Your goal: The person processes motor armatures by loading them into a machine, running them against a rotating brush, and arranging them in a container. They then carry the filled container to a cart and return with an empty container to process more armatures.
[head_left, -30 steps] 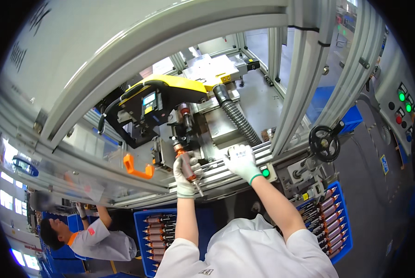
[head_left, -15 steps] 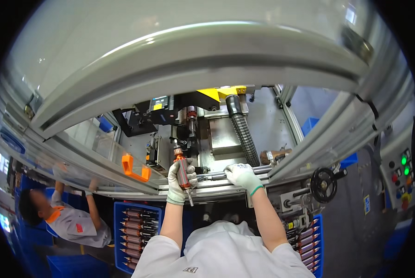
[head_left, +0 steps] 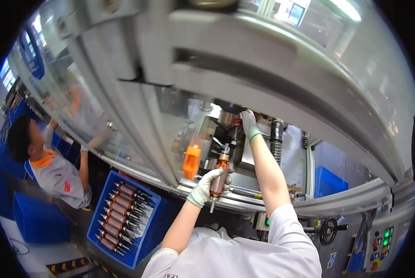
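Observation:
My left hand [head_left: 206,187], in a white glove, is wrapped round a motor armature [head_left: 218,180]. Its shaft points down toward me, while the orange winding end and commutator face the machine. My right hand [head_left: 248,122], gloved too, reaches deep into the machine beside a second armature [head_left: 228,118] in the fixture. Whether the right hand touches that armature cannot be made out, as its fingers are mostly hidden. An orange handle [head_left: 191,162] stands left of the held armature, on the machine's clear door.
A blue bin [head_left: 124,217] with rows of armatures stands at lower left. A co-worker [head_left: 59,169] is beyond it. A ribbed black hose [head_left: 276,141] rises right of my right hand. A handwheel [head_left: 328,230] and control panel [head_left: 381,248] are at lower right. Thick frame bars [head_left: 272,83] cross overhead.
The view has turned left. My right hand has left the machine's front rail and reached in toward the fixture. My left hand keeps hold of the armature.

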A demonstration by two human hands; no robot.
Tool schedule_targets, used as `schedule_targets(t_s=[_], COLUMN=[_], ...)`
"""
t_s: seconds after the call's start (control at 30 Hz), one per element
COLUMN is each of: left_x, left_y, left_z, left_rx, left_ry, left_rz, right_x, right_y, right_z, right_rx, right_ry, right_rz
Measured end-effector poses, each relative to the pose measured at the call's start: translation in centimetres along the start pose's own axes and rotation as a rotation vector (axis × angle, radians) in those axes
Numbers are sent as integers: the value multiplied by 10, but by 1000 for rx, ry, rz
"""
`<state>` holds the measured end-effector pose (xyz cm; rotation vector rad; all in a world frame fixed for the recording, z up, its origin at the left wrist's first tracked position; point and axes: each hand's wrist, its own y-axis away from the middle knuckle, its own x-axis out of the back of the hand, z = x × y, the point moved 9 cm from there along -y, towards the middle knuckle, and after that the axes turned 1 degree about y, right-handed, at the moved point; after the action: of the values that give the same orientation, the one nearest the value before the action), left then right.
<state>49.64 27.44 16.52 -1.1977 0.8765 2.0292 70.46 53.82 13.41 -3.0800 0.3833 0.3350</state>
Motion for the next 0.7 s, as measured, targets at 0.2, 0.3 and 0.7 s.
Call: schedule_targets(t_s=[0.2,0.3,0.7], left_x=[-13,8,-18], left_y=[-6,-4,-5], left_z=[-4,2,1], left_rx=[36,18,-44], left_ry=[88,126,-234], left_rz=[-129,-104,-55], right_x=[-5,-64,20], right_y=[-18,44,359], right_z=[-34,-79,-94], right_rx=[269,330,149], right_ry=[1629,1314,166], right_rz=[-12,-133,320])
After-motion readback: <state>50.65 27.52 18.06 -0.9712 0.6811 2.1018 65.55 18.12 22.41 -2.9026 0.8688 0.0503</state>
